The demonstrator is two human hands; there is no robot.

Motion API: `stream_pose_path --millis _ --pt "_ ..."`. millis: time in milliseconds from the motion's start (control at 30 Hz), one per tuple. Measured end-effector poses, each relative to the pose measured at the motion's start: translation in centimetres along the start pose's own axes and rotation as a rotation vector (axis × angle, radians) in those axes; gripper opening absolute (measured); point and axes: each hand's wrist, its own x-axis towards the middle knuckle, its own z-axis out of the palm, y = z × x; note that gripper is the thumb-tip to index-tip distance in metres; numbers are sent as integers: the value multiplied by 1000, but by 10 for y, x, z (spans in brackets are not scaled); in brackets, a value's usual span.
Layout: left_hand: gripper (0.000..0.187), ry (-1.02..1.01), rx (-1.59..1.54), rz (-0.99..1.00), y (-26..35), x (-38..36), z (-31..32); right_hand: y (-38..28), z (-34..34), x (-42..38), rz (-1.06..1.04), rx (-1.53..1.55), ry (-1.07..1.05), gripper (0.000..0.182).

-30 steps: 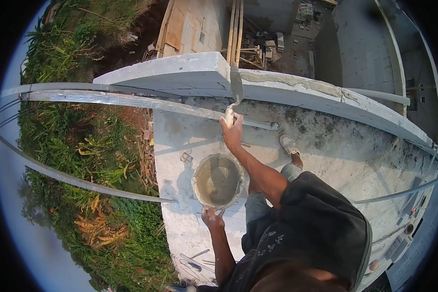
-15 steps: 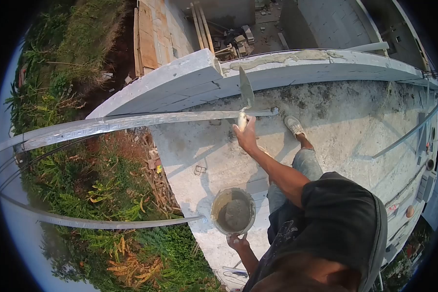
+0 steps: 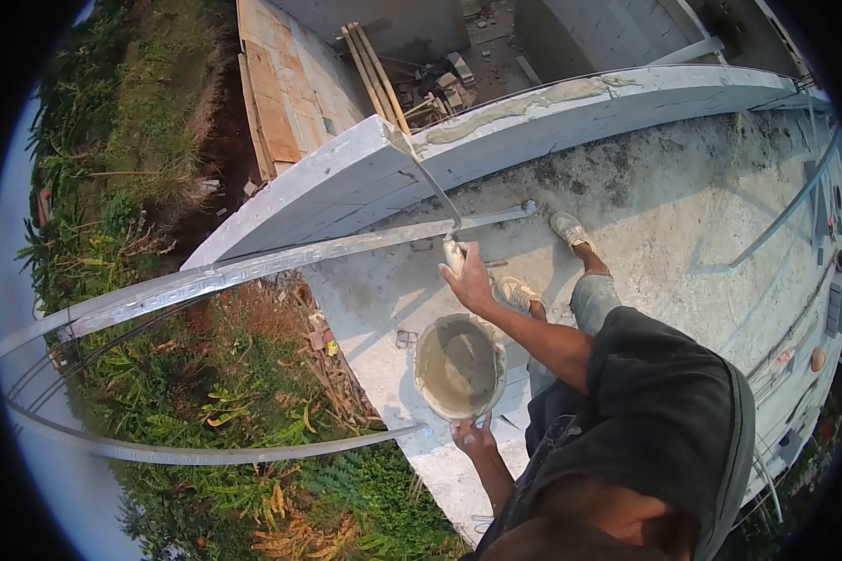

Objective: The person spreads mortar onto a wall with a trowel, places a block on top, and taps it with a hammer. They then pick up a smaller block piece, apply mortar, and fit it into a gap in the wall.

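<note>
In my right hand (image 3: 468,277) is a trowel (image 3: 453,251), gripped by its pale, mortar-smeared handle. Its blade shows edge-on as a thin strip and overlaps the stepped end of the white block wall (image 3: 346,178) in this view. My left hand (image 3: 474,436) holds a round bucket (image 3: 422,374) at its near side, fingers at the rim. Wet grey mortar (image 3: 463,360) lies inside the bucket. A perforated metal strip (image 3: 346,245) passes just beyond the trowel handle.
A mortar bed (image 3: 524,107) runs along the wall top. My shoes (image 3: 571,230) stand on the concrete slab (image 3: 674,215). The slab's edge drops to plants (image 3: 225,393) on the left. A second metal strip (image 3: 253,455) juts out over them. Wooden poles (image 3: 376,77) lean beyond the wall.
The trowel has turned from showing its blade face to edge-on, its tip now over the wall's step. The bucket has come closer to my right hand, and my view has shifted.
</note>
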Motion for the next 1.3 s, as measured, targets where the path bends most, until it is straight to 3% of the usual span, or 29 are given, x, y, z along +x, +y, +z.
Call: stream_pose_path --millis 100,267,367,433,500,600,667,700,767,800,900,1000,1067,1167,1233,1300 --pt "32 3 -98 -53 0 1 -4 7 -7 37 377 513 -169 47" --pt "33 6 13 46 -5 -13 -2 32 -5 119 698 1243 -463 44" --pt "33 57 19 29 -16 -6 -16 42 -14 127 823 1600 -797 50" --pt "34 102 -3 18 -24 -4 -25 50 -35 99 1020 1685 -834 55" --pt "33 183 -15 -2 -38 1 -32 54 -84 67 1219 1526 -1002 54" --pt "39 252 -7 -15 -54 -2 -29 42 -148 14 1223 816 -1206 52" --pt "35 259 -5 1 -65 -10 -17 8 -178 14 941 149 -1391 48" --pt "33 286 -30 16 -72 -14 -11 -12 -185 23 678 -142 -1533 49" --pt "29 290 -94 140 -97 -17 2 -29 -189 40 339 -506 -1684 52" --pt "29 168 -66 163 -112 -17 -3 -29 -187 42 126 -646 -1737 56" --pt "31 221 -86 241 -156 4 21 34 -174 27 -494 -1016 -1642 55" --pt "49 214 -242 288 -194 13 64 81 -173 32 -436 -898 -1747 69" --pt "62 272 -360 229 -229 33 84 131 -211 39 -460 -851 -1668 69" --pt "50 283 -275 -46 -289 85 95 164 -289 71 -398 -954 -1658 70" --pt "27 149 -139 -8 -322 121 92 172 -343 90 -486 -1265 -1596 75" --pt "25 63 -69 -94 -346 166 99 178 -386 91 -235 -1555 -1491 75"
